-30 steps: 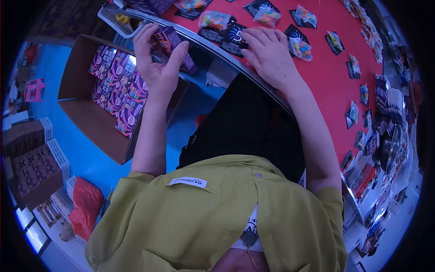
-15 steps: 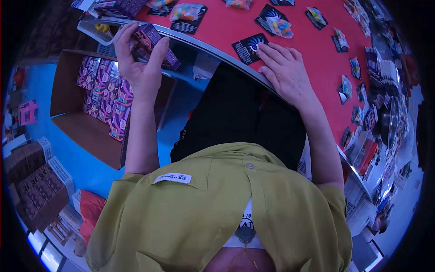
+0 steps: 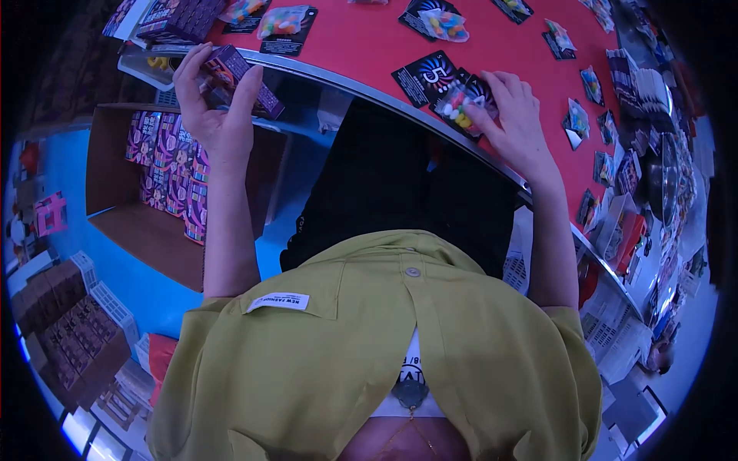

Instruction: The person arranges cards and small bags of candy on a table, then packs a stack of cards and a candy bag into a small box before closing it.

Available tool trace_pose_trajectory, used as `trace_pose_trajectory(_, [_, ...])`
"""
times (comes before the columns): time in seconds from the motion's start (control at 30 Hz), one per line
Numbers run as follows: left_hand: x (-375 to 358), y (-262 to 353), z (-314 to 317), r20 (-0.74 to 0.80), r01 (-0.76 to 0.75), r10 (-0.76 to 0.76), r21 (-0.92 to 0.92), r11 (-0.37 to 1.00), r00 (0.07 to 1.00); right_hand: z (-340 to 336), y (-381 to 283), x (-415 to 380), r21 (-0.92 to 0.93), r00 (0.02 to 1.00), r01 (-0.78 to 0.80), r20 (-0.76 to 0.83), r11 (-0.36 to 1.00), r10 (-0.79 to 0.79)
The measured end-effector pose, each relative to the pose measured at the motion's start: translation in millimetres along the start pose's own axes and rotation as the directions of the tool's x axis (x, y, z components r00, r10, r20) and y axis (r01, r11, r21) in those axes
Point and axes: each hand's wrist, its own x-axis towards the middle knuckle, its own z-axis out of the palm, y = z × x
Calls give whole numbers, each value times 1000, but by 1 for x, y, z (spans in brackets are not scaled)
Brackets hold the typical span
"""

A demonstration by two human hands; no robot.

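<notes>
My left hand is closed around a small purple printed box, held tilted just off the table's metal edge. At the front of the red table, my right hand has its thumb on a clear bag of colourful candies that lies over a dark card. Its fingers curl along the far side of that card. Beside them, close to the edge, rests a black card with a white 5. The right palm's underside is hidden.
Several candy bags on black cards are spread over the red table. An open carton of purple boxes stands below on the left. More purple boxes are at the table's left end; stacked white-edged packs stand right.
My right hand has moved right off the black 5 card and now has a candy bag with its dark card at the table edge. My left hand still holds the box, slightly further left.
</notes>
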Motion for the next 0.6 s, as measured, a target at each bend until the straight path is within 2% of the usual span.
trace_pose_trajectory(0.1, [0,2,9,1,16,-16,-36,999,1000,2,-6,1,-50,997,-62,42,997,64])
trace_pose_trajectory(0.17, [0,4,12,-1,12,-12,-53,999,1000,3,2,14,83,964,-218,176,972,201])
trace_pose_trajectory(0.27, [2,6,12,14,-30,31,-43,999,999,-2,-1,20,96,934,-290,245,952,259])
trace_pose_trajectory(0.43, [-2,1,5,38,52,-51,-9,999,998,2,-1,16,250,948,-289,209,924,240])
trace_pose_trajectory(0.6, [-4,5,11,44,25,-24,-23,999,999,9,8,16,346,937,-339,212,875,279])
